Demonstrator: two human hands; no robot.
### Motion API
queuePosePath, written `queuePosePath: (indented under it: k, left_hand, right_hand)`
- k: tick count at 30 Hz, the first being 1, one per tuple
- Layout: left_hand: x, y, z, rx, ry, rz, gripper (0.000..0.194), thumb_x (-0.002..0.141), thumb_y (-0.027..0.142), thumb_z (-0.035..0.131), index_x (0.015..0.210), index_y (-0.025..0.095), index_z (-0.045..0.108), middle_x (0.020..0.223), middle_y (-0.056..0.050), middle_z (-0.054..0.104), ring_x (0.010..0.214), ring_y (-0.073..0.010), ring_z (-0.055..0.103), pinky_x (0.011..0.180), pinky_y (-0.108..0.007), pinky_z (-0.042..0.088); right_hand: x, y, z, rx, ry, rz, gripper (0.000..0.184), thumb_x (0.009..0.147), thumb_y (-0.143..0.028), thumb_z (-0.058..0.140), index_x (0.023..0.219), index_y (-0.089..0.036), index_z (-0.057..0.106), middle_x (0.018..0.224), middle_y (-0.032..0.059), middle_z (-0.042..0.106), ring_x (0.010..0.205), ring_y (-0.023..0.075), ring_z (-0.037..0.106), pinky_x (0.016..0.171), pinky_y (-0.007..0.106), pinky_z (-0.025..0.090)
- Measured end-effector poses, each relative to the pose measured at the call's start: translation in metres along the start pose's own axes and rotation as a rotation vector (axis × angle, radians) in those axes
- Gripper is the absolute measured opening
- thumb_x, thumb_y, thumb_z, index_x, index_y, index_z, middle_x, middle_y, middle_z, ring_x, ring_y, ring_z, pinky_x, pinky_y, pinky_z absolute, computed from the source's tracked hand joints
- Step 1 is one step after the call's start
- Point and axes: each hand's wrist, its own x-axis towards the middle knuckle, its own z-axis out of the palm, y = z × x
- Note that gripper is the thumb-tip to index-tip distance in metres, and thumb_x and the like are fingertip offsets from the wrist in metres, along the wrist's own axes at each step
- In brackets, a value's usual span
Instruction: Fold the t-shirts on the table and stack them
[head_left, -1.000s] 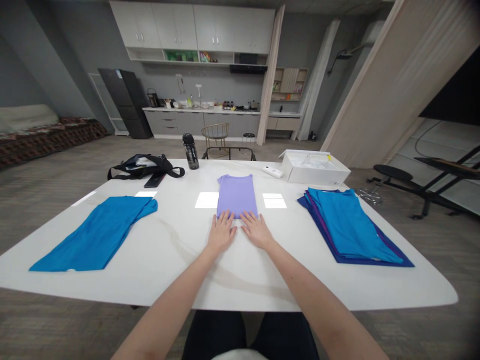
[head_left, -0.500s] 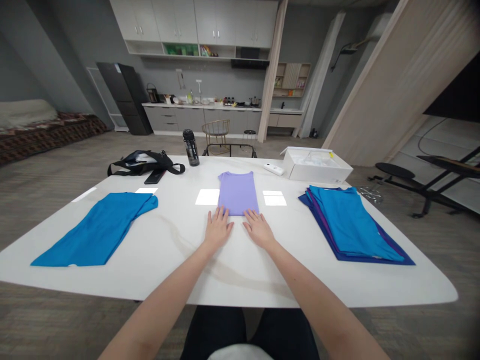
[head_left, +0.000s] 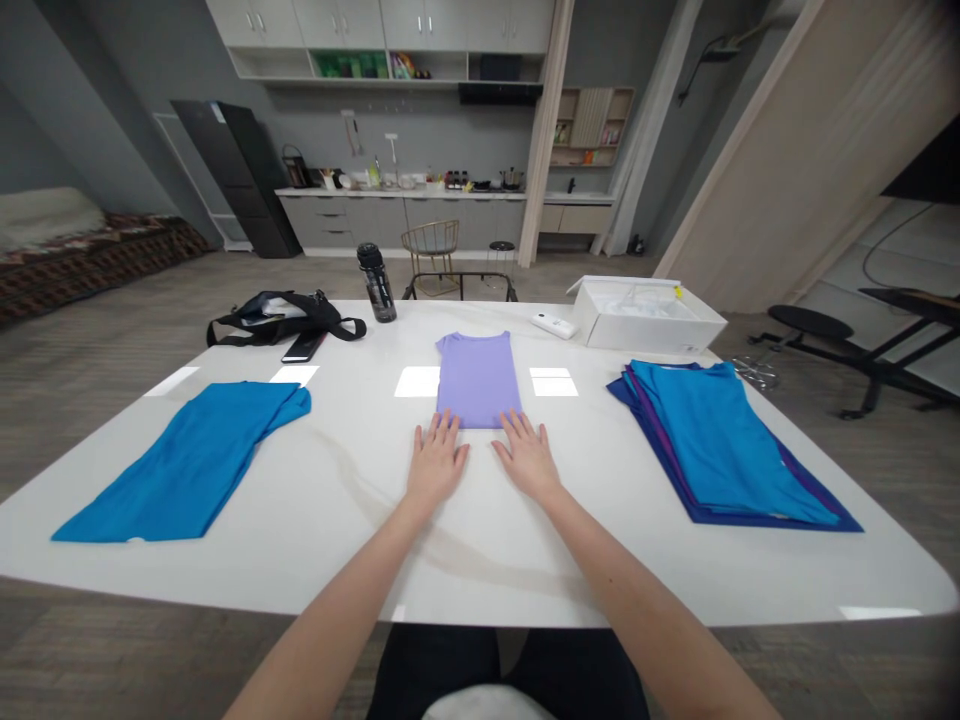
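1. As the left hand (head_left: 435, 462) and right hand (head_left: 529, 460) lie palm-down on the desk (head_left: 337, 570), fingers spread and gripping nothing, their fingertips rest at the near corners of a purple shirt (head_left: 478, 380)
2. Purple shirt: folded flat, mid-desk, straight ahead of the person, window-like patches of glare either side
3. Left flank: blue garment (head_left: 184, 460), folded long, slanting toward the near edge, well apart from the left hand
4. Right flank: garment stack (head_left: 712, 440), bright blue on top, purple and navy layers showing at its margins, well apart from the right hand
5. Far side, left: black bag (head_left: 289, 318) with strap looped out, dark phone (head_left: 304, 347) just beside it, black bottle (head_left: 379, 290) upright near the strap
6. Far side, right: small white device (head_left: 553, 325) beside an open white box (head_left: 652, 332), box near the stack's far end
7. Beyond the desk: black-framed chair (head_left: 461, 277) close at the far edge, gold wire chair (head_left: 431, 240) behind, fridge (head_left: 244, 185) farther left
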Motion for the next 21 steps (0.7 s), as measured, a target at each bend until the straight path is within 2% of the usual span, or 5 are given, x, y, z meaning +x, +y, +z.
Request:
queuePosePath:
  k: [3, 6, 11, 15, 21]
  left_hand:
    - [0.002, 0.000, 0.000, 0.009, -0.017, 0.071, 0.058, 0.104, 0.045, 0.031, 0.159, 0.025, 0.032, 0.168, -0.005, 0.023, 0.155, -0.0248, 0.019, 0.126, -0.053, 0.014]
    - [0.004, 0.000, 0.003, 0.014, -0.043, 0.058, 0.060, 0.104, 0.048, 0.032, 0.159, 0.026, 0.033, 0.167, -0.005, 0.024, 0.155, -0.0271, 0.020, 0.125, -0.055, 0.016]
    - [0.005, -0.003, 0.007, 0.008, -0.108, 0.014, 0.063, 0.104, 0.052, 0.028, 0.159, 0.022, 0.033, 0.165, -0.009, 0.031, 0.153, -0.0278, 0.027, 0.123, -0.054, 0.022]
    - [0.004, -0.002, 0.006, 0.017, -0.092, 0.014, 0.062, 0.104, 0.051, 0.028, 0.157, 0.021, 0.037, 0.163, -0.010, 0.034, 0.152, -0.0276, 0.029, 0.123, -0.053, 0.024]
    - [0.002, 0.002, 0.000, 0.013, -0.049, 0.013, 0.056, 0.104, 0.047, 0.032, 0.152, 0.022, 0.044, 0.159, -0.009, 0.043, 0.148, -0.0280, 0.035, 0.121, -0.056, 0.026]
  right_hand:
    - [0.000, -0.001, -0.003, -0.019, -0.035, -0.079, 0.064, 0.105, -0.055, 0.031, 0.162, -0.030, 0.020, 0.169, 0.0053, 0.017, 0.156, 0.0263, 0.013, 0.121, 0.061, 0.012]
    - [0.000, -0.001, -0.003, -0.040, -0.056, -0.094, 0.064, 0.104, -0.056, 0.032, 0.163, -0.032, 0.018, 0.170, 0.0050, 0.014, 0.156, 0.0273, 0.011, 0.121, 0.063, 0.010]
    - [0.002, -0.001, 0.004, -0.050, -0.061, -0.019, 0.071, 0.105, -0.056, 0.024, 0.160, -0.012, 0.026, 0.166, 0.0155, 0.023, 0.155, 0.0258, 0.017, 0.123, 0.058, 0.005]
    - [0.003, -0.002, 0.008, -0.063, -0.062, 0.057, 0.080, 0.104, -0.057, 0.025, 0.157, 0.002, 0.028, 0.164, 0.0231, 0.025, 0.154, 0.0296, 0.019, 0.124, 0.054, 0.005]
    - [0.001, -0.003, 0.007, -0.056, -0.026, 0.082, 0.074, 0.104, -0.054, 0.028, 0.155, 0.000, 0.034, 0.162, 0.0233, 0.031, 0.153, 0.0307, 0.022, 0.123, 0.056, 0.007]
